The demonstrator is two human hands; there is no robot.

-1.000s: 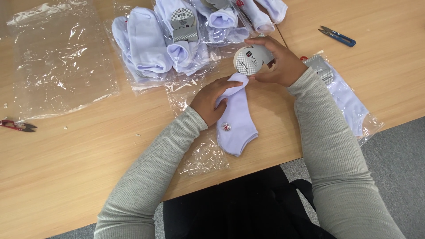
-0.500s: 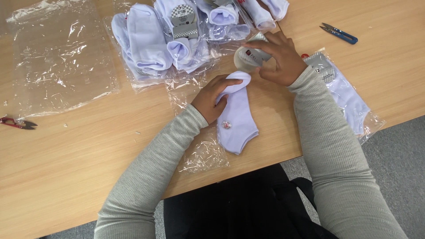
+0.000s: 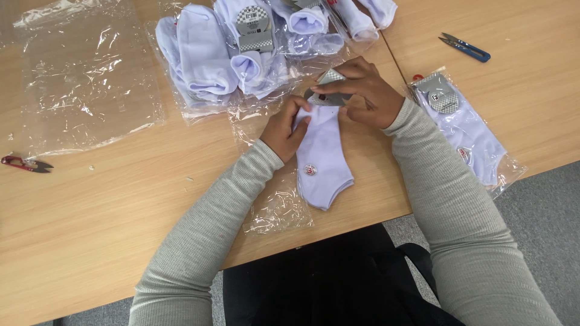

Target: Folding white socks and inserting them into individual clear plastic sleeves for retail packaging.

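Your left hand (image 3: pixel 285 128) lies flat along the left edge of the pale lilac ankle sock (image 3: pixel 321 160), fingers pressed together and curled at the tips over its cuff, which looks meant to pin the soft fabric so it cannot slide on the smooth light wooden table (image 3: pixel 103 199). Your right hand (image 3: pixel 362 96) comes in from the other side and pinches the grey checkered cardboard label (image 3: pixel 329 90) between thumb and fingertips, holding it right at the sock's open top, where the two hands nearly meet. The sock itself lies flat in front of you near the table's near edge, toe toward you, with a small round red emblem facing up, and it rests partly on a crumpled clear plastic sleeve (image 3: pixel 278 208). Beyond your hands sits a pile of similar lilac socks in clear bags (image 3: pixel 223 54), close enough to reach. To your right lies one more bagged pair with a grey label (image 3: pixel 462 130), and farther off a blue-handled thread snip (image 3: pixel 465 47). On the far left, a wide flat clear plastic sheet (image 3: pixel 84 78) and a red-handled thread snip (image 3: pixel 24 163) lie well apart from the work.
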